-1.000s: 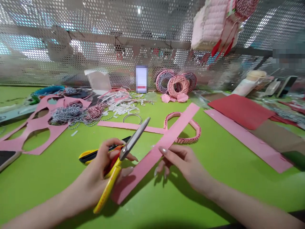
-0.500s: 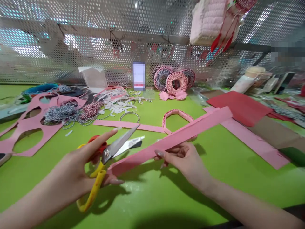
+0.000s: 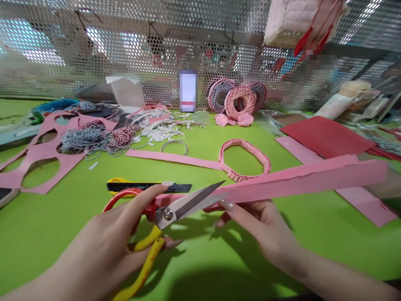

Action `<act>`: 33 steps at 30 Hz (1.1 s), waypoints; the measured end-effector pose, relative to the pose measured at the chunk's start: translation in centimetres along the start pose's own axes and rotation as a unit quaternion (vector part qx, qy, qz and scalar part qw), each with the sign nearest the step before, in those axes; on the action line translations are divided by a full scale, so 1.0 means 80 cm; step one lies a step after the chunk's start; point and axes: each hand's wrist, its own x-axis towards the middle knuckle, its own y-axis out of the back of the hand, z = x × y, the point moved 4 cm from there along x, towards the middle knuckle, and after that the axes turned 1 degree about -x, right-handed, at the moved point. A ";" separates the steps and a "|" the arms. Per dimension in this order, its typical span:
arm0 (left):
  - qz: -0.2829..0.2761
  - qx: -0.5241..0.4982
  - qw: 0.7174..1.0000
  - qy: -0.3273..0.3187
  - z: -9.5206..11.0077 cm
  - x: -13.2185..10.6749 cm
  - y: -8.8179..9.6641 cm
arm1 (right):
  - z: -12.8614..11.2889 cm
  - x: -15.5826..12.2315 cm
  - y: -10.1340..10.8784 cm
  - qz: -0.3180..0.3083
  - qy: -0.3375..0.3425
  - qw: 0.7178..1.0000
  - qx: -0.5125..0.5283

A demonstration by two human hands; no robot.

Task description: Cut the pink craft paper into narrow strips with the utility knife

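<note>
Work surface: green table (image 3: pixel 56 246), backed by a perforated metal screen (image 3: pixel 94 54). Left hand (image 3: pixel 103 238): fingers clenched on the handles of one pair of scissors (image 3: pixel 169 214), blades open. Right hand (image 3: pixel 260 225): fingers pinch one pink paper strip (image 3: pixel 300 179), its far end at the blades. Beyond: one utility knife (image 3: pixel 147 187), one woven ring (image 3: pixel 244 156), then three woven coils (image 3: pixel 239 100).

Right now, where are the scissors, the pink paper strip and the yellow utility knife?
Scissors (image 3: pixel 168 214): head view, on the pivot screw.
Pink paper strip (image 3: pixel 300 177): head view, on its middle.
Yellow utility knife (image 3: pixel 134 187): head view, on its black body.
</note>
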 end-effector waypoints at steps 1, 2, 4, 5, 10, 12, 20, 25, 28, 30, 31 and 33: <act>-0.007 0.006 1.000 -0.010 0.001 0.001 0.000 | -0.001 -0.001 -0.001 -0.003 -0.001 1.000 0.008; -0.015 0.014 1.000 -0.020 0.002 0.002 -0.001 | -0.001 -0.002 -0.001 -0.002 -0.002 1.000 0.019; -0.026 0.021 0.999 -0.030 0.004 0.004 -0.003 | 0.000 -0.005 -0.001 0.001 -0.012 0.999 0.034; -0.029 0.019 0.999 -0.028 0.005 0.004 -0.003 | 0.001 -0.006 -0.001 0.002 -0.020 0.999 0.038; -0.025 -0.001 1.000 -0.013 0.008 0.004 -0.003 | 0.004 -0.010 0.003 0.013 -0.034 0.999 0.038; -0.027 -0.009 1.000 -0.010 0.008 0.003 -0.004 | 0.004 -0.011 0.004 0.011 -0.043 0.999 0.024; -0.049 -0.073 0.996 -0.025 0.013 0.004 -0.007 | 0.004 -0.013 0.002 0.002 -0.059 0.998 0.010; -0.083 -0.092 0.992 -0.021 0.011 0.002 -0.008 | 0.001 -0.012 0.004 -0.012 -0.054 0.998 -0.022; -0.087 -0.081 0.993 -0.009 0.006 0.000 -0.010 | 0.000 -0.011 0.005 -0.019 -0.054 0.998 -0.034; -0.094 -0.069 0.993 0.002 0.004 -0.001 -0.012 | 0.000 -0.011 0.006 -0.017 -0.054 0.997 -0.043; -0.098 -0.067 0.993 0.006 0.004 -0.002 -0.013 | 0.000 -0.011 0.007 -0.016 -0.054 0.997 -0.046; -0.107 -0.068 0.992 0.013 0.004 -0.002 -0.014 | 0.001 -0.012 0.008 -0.013 -0.055 0.997 -0.048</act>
